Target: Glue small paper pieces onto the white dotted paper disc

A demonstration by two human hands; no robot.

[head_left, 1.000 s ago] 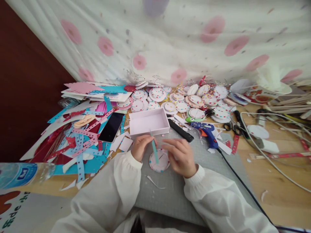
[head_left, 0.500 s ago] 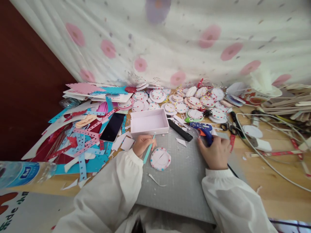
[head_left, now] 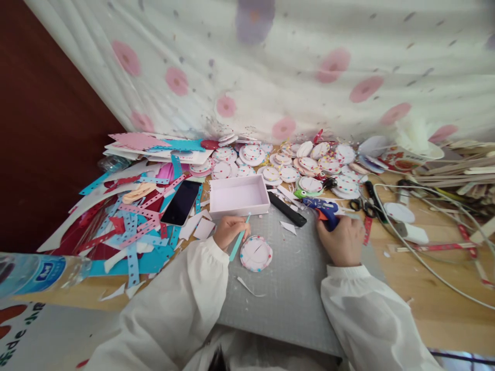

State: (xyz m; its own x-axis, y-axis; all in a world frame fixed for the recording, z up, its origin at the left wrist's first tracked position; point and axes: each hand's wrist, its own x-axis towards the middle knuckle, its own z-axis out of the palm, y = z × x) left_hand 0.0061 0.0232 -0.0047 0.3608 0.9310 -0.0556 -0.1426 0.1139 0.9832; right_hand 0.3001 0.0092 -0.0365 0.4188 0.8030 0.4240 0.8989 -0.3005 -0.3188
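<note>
My left hand (head_left: 229, 232) pinches a narrow turquoise strip (head_left: 238, 241) that slants down toward the cutting mat (head_left: 282, 299). Just right of it, a round white disc (head_left: 256, 253) edged with red and blue dots lies flat, a dark slit across its middle. My right hand (head_left: 342, 239) is closed around the handle of a blue glue gun (head_left: 327, 207) with an orange trigger, its nozzle pointing left; some of the fingers are hidden behind the hand. A shallow white box (head_left: 240, 198) stands open just beyond my left hand.
A black utility knife (head_left: 286, 209) lies right of the box, scissors (head_left: 362, 206) beyond the right hand. A phone (head_left: 180, 202) rests by coloured paper scraps at left. Several dotted discs pile up along the curtain. A white cable (head_left: 412, 257) loops at right; a plastic bottle (head_left: 42, 274) lies left.
My right hand has closed in on the glue gun's handle, with the fingers drawn in. The left hand still pinches the strip in nearly the same place. The view has shifted slightly.
</note>
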